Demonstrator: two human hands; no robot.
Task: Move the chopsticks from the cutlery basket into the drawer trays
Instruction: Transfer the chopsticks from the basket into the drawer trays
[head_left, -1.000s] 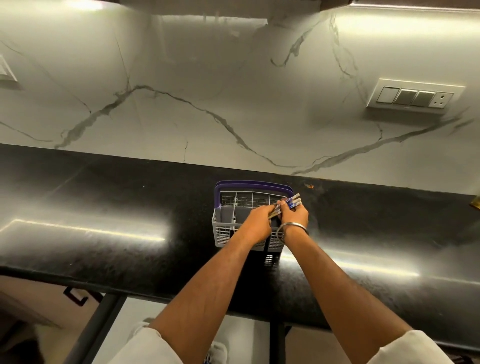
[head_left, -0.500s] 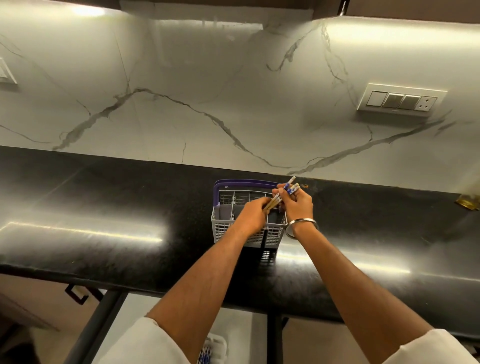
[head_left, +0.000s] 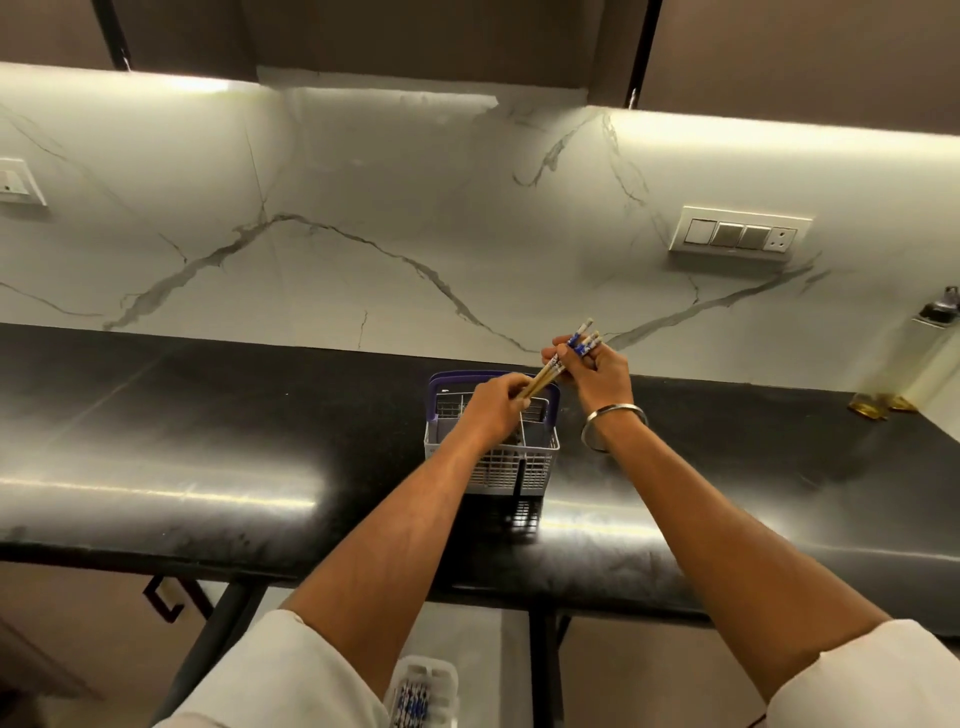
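Fingers of our right hand are closed round the blue-patterned tops of the chopsticks; our left hand pinches their plain tips, the bundle clear above the cutlery basket on the worktop. We judge the lift-out done; next we carry them down to the drawer tray, glimpsed below the edge. Our left arm hides much of the basket, so remaining chopsticks cannot be told.
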